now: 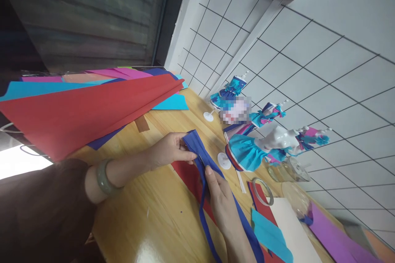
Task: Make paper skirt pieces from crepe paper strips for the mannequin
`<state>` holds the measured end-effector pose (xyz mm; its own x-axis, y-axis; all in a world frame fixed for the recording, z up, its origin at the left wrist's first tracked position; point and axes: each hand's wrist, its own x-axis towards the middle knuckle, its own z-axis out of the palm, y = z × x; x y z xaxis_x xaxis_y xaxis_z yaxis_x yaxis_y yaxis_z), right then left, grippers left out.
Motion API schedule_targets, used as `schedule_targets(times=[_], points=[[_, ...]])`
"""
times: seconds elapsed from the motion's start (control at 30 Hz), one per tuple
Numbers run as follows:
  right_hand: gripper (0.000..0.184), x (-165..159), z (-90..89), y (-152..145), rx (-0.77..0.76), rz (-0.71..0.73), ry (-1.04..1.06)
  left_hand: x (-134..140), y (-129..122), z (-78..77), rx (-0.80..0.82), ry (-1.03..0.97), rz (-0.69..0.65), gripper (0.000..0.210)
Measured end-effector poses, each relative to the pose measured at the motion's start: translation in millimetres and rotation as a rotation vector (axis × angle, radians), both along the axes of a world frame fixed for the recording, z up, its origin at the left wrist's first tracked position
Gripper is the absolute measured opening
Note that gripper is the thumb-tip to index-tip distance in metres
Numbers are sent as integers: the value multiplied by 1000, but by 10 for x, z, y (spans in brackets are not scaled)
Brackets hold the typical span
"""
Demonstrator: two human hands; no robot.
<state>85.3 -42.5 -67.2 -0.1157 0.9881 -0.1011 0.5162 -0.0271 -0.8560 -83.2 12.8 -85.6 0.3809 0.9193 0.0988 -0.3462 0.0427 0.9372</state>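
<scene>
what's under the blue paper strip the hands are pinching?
Under the blue paper strip, held by the left hand and right hand, lies a red sheet on the wooden table. The strip covers the sheet's middle.

The blue strip [200, 160] at centre looks like matt crepe paper, finely creased. The red sheet [80, 111] at left is matt paper too, folded. The table [154, 213] is smooth varnished wood with a glossy glare at the bottom. The bangle [103, 178] looks like polished stone. The jar [288, 170] at right is clear glass. The mannequin [277, 137] is glossy white plastic.
</scene>
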Motion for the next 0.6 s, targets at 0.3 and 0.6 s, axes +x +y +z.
schedule_targets(times=[0.3, 0.6], points=[[44, 15, -41, 10, -5, -2, -19, -7, 19, -47, -27, -18, -42, 19], [42, 14, -50, 12, 38, -16, -5, 0, 37, -85, -42, -35, -63, 21]])
